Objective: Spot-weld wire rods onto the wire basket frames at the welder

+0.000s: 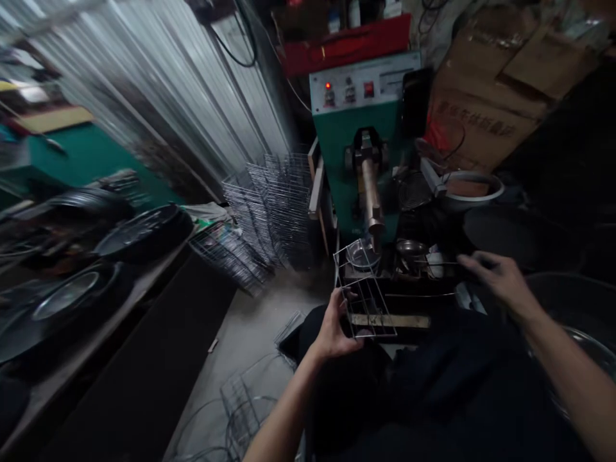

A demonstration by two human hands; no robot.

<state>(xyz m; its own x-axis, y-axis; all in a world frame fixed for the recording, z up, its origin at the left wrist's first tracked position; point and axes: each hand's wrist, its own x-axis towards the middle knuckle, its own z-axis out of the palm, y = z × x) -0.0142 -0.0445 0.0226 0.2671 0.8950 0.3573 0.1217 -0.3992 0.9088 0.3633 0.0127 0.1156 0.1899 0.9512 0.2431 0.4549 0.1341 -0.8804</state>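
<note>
My left hand (334, 327) grips the near left edge of a small wire rack (368, 301), held tilted in front of a green welding machine (360, 135). The rack's far end sits near the machine's copper electrode arm (371, 196). My right hand (495, 279) hovers to the right over the dark work surface, fingers spread, close to a thin metal rod (436, 263) and small metal cups (410, 249). It holds nothing that I can see.
A stack of finished wire racks (269, 212) leans left of the machine. Loose wire frames (245, 398) lie on the floor. Dark round pans (139, 231) fill the left bench. A white bowl (474, 192) and cardboard boxes (500, 77) stand at the right.
</note>
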